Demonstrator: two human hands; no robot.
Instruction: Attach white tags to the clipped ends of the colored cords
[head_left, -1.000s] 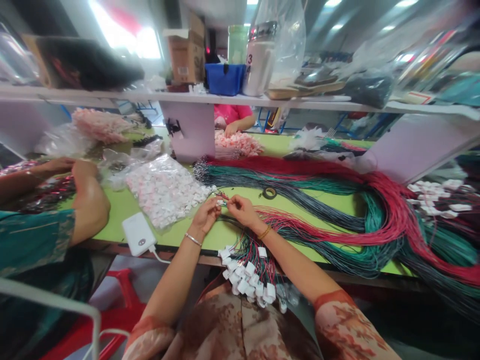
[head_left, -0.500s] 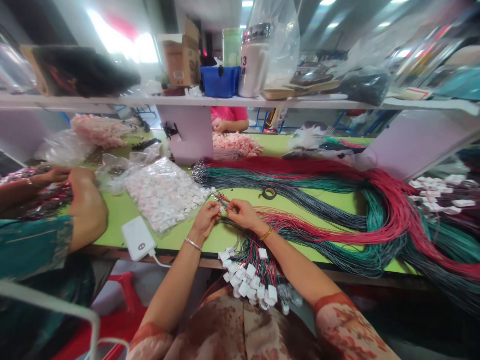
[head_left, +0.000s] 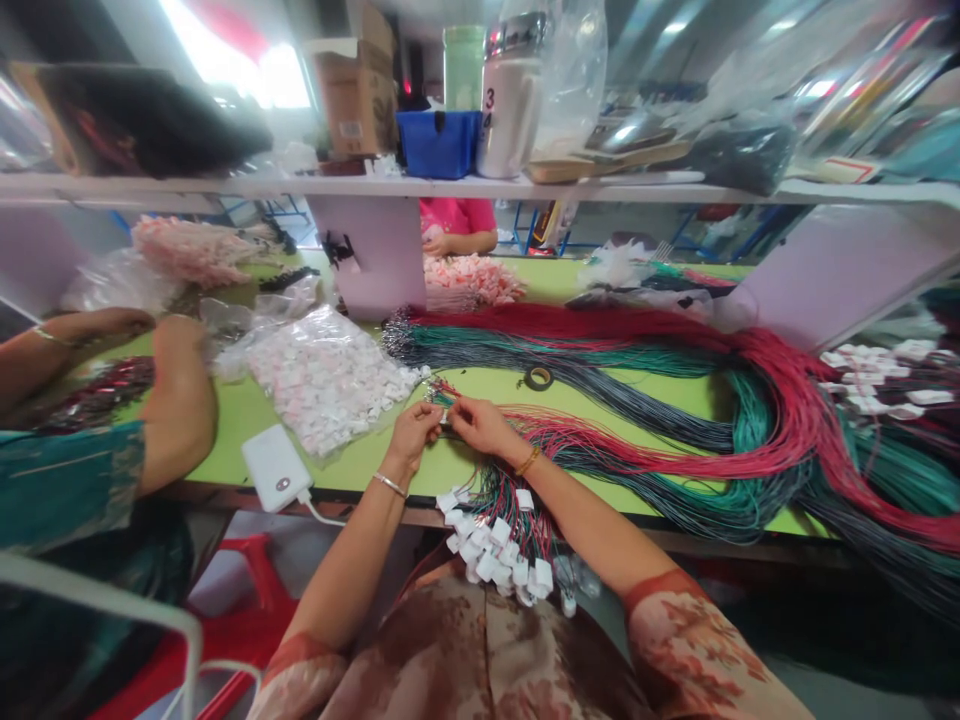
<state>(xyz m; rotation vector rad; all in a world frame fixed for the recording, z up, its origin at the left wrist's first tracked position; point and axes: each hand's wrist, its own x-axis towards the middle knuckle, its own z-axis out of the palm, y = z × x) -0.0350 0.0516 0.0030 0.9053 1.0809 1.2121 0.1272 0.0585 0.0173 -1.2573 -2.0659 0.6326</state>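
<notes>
Fingertips of the left hand (head_left: 415, 432) and the right hand (head_left: 480, 425) pinch shut on the ends of the wires (head_left: 577, 440), near the front edge of the green table (head_left: 247, 410). Perhaps a small connector sits between them; it is too small to tell. White connectors (head_left: 499, 555) hang over the front edge below the wrists. A bag of white pieces (head_left: 330, 380) lies just left of the left hand.

A factory-style wiring assembly workshop: long bundles of red, green and black wires (head_left: 750, 430) sprawl across a green counter (head_left: 480, 385), with a bag of white connectors (head_left: 330, 385) at the near left. One co-worker (head_left: 176, 400) sits at the left and another (head_left: 459, 215) on the far side, beneath a cluttered shelf (head_left: 247, 188) holding a cardboard box (head_left: 356, 95) and a blue bin (head_left: 439, 143).
</notes>
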